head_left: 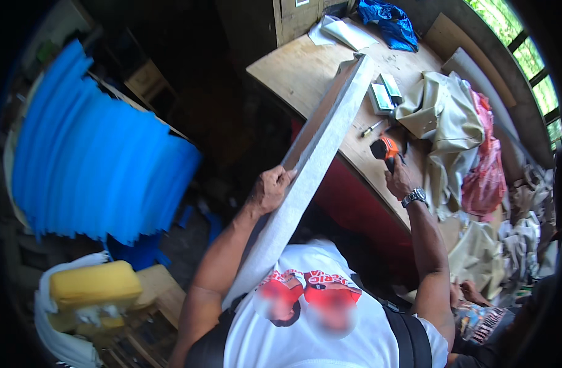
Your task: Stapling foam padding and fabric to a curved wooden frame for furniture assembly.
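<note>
My left hand (273,189) is closed around the edge of a long, narrow panel (321,147) covered in whitish cloth. The panel slants from against my body up to the far part of the wooden table (293,67), its far end resting over the tabletop. My right hand (403,183), with a watch on the wrist, is wrapped around the handle of an orange-and-black pistol-shaped tool (388,148) at the table. Just beyond the tool lies a small screwdriver (372,129). Farther off are white-and-green boxes (384,95).
Cream fabric (443,116) and a pink-red plastic bag (484,172) heap up on the table's right. Blue plastic (388,24) lies at its far end. On the left stand blue sheets (97,159) and a yellow foam block (96,284). Another person's hand (474,293) shows at lower right.
</note>
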Demonstrator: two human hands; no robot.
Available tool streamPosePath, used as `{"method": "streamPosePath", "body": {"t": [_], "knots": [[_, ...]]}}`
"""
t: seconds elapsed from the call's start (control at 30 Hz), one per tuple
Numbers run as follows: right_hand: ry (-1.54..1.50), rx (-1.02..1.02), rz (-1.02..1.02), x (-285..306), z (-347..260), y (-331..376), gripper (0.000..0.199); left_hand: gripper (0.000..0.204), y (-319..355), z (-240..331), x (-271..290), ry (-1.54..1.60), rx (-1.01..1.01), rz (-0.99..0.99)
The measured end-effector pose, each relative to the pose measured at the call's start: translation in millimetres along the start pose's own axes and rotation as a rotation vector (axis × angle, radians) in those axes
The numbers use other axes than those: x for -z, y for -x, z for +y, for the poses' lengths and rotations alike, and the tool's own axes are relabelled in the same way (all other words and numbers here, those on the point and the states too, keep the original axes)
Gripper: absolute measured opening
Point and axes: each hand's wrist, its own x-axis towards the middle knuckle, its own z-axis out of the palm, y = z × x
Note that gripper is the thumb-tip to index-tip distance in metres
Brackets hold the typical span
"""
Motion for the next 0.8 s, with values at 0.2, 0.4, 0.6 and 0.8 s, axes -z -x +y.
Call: {"method": "streamPosePath", "body": {"t": [0.2, 0.4, 0.6, 0.8], "knots": [[-0.047, -0.231, 0.073, -40, 57, -36, 0.07, 0.037, 3, -6, 4, -0.06, 0.012, -0.07], [-0.233, 0.21, 0.679, -27, -29, -6, 0.05, 0.039, -9, 15, -1, -0.059, 0.065, -0.18], [-0.629, 0.73, 0.477, -84, -204, 166, 0.056, 0.044, -5, -31, 1, 0.239, 0.242, -0.139], [-0.679, 0.843, 0.378, -102, -260, 272, 0.047, 0.063, 48, 10, 44, -0.181, 0.245, -0.103]]}}
